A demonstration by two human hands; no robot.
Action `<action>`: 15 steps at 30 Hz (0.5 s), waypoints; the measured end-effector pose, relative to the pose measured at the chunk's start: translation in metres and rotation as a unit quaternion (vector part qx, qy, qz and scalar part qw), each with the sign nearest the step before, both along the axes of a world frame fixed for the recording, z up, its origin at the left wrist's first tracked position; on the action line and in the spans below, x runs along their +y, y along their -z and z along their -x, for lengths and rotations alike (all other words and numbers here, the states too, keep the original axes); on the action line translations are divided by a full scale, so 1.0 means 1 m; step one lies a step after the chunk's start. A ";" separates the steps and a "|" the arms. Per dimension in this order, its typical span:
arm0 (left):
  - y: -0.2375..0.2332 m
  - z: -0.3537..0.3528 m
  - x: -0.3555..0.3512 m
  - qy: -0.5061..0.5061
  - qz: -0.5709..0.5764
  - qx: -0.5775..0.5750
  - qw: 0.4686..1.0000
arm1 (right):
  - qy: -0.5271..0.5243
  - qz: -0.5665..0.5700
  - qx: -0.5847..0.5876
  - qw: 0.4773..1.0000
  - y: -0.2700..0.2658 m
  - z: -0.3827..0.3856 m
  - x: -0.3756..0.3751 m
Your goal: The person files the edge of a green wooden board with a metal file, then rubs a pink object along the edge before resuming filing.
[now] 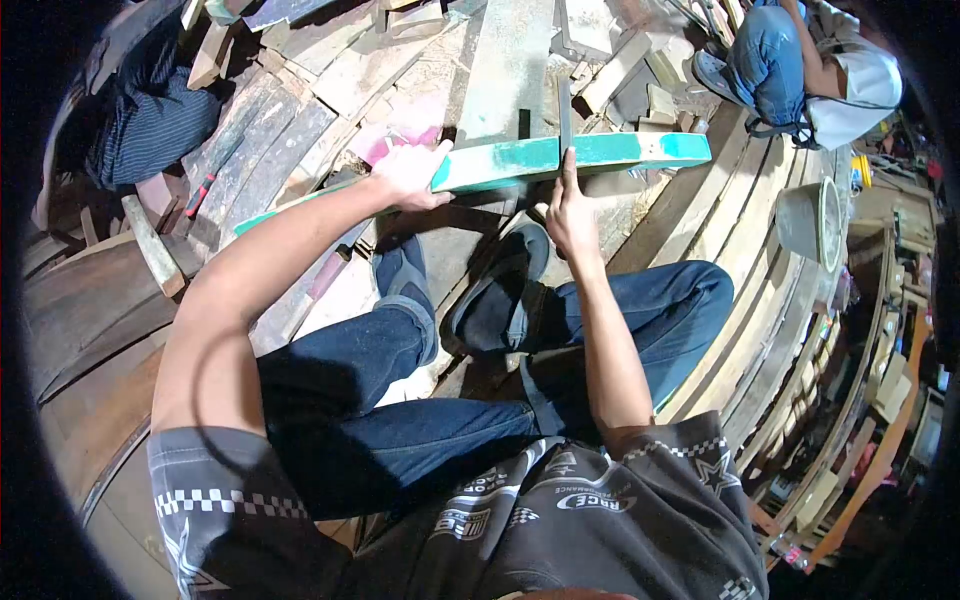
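Note:
A long wooden plank (515, 158) with patchy green and white paint crosses in front of me, raised at shin height. My left hand (413, 178) is closed around its middle, thumb on the near upper edge. Across the plank lies a thin, flat, dark metal strip (565, 112), like the blade of a square. My right hand (572, 217) is closed at the strip's near end, the index finger stretched along it against the plank. What sits inside the right palm is hidden.
Wood offcuts (615, 72) and sawdust cover the floor ahead. A red-handled tool (200, 195) lies left. Long boards (720, 215) run along the right, beside a grey bucket (808, 222). Another person in jeans (768, 60) sits at upper right.

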State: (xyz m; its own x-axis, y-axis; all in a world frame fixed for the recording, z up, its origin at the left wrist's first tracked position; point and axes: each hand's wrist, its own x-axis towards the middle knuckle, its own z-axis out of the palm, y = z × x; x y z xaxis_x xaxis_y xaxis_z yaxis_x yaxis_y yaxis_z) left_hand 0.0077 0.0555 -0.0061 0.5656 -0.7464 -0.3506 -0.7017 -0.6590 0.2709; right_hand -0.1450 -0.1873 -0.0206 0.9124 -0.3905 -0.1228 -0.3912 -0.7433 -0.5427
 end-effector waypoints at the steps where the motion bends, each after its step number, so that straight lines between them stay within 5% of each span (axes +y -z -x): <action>1: 0.002 -0.003 -0.001 0.003 -0.004 0.021 1.000 | 0.000 0.009 0.005 1.000 -0.001 0.006 0.004; 3: 0.000 -0.005 -0.003 0.006 -0.002 0.016 1.000 | 0.009 0.032 0.044 0.998 -0.013 0.028 0.024; 4: -0.001 -0.003 -0.002 0.006 -0.001 0.016 1.000 | -0.036 0.039 -0.138 0.989 0.012 0.045 0.025; 5: -0.005 0.000 -0.002 -0.003 -0.018 0.009 1.000 | -0.029 0.034 -0.084 0.995 0.009 0.055 0.030; 7: -0.002 -0.003 -0.001 0.001 0.000 0.004 1.000 | -0.047 0.021 -0.161 0.986 0.003 0.052 0.031; 10: 0.003 -0.004 -0.002 0.005 -0.002 0.033 0.999 | -0.005 0.044 0.015 0.999 -0.012 0.018 0.011; 15: 0.009 -0.001 0.002 0.009 0.013 -0.005 1.000 | -0.009 0.008 -0.038 0.999 -0.006 -0.007 -0.008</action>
